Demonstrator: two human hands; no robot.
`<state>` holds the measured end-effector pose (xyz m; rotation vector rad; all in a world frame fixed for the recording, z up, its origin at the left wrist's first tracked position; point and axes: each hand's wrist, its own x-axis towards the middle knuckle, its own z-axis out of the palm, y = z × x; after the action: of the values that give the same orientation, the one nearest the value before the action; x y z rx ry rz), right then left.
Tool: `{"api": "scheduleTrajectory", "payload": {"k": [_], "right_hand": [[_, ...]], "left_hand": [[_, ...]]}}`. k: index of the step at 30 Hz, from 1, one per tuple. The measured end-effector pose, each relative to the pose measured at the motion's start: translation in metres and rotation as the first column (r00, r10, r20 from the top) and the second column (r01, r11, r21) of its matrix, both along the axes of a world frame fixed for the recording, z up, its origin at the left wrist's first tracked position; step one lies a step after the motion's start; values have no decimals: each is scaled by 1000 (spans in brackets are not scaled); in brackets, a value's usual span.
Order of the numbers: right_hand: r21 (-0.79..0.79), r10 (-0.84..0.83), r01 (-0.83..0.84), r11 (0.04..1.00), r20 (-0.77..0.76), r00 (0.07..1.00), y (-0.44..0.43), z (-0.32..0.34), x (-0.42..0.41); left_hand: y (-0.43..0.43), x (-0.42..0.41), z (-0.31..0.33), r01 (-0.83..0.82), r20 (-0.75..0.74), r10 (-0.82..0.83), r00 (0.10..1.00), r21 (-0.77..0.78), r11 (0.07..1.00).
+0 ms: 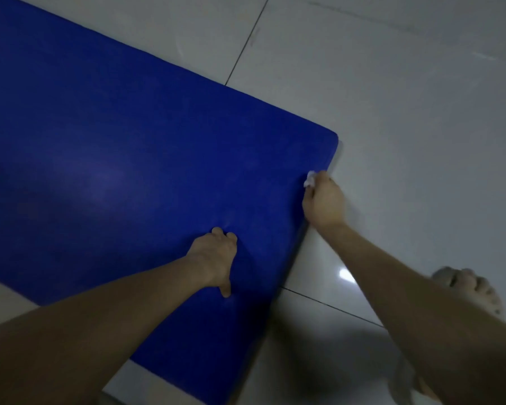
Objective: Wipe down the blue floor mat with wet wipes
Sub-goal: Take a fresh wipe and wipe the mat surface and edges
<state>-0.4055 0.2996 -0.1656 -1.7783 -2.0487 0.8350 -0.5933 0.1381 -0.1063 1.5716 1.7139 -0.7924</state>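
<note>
Blue mat [114, 156] flat on pale tiled floor [406, 97], filling left + centre of view, rounded corner at mid-right. L hand [214, 258] planted on mat nr its right edge, fingers bent w/ tips dug in, thumb out toward wearer; mat puckered there, can't tell if pinching or just pressing. R hand [323, 200] at mat's right edge just below corner, fingers curled round bunched white wipe [309, 180], wipe touching mat. Bare foot [473, 290] on tiles, far right.
</note>
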Motion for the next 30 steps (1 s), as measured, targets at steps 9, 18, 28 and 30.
{"api": "scheduleTrajectory", "payload": {"k": [9,18,28,30], "right_hand": [[-120,393,-397,910,-60,918,-189,18,8],[-139,21,-17,990,24,999,-100,56,10],[-603,-405,341,721,33,914,20,28,10],[-635,-417,294,715,-49,908,15,37,1]], "left_hand": [[0,1,2,-15,-1,15,1000,-9,1000],[-3,4,9,7,-10,-7,1000,0,1000],[-2,0,1,-3,6,2,1000,21,1000],[-2,-1,1,-6,16,6,1000,25,1000]]}}
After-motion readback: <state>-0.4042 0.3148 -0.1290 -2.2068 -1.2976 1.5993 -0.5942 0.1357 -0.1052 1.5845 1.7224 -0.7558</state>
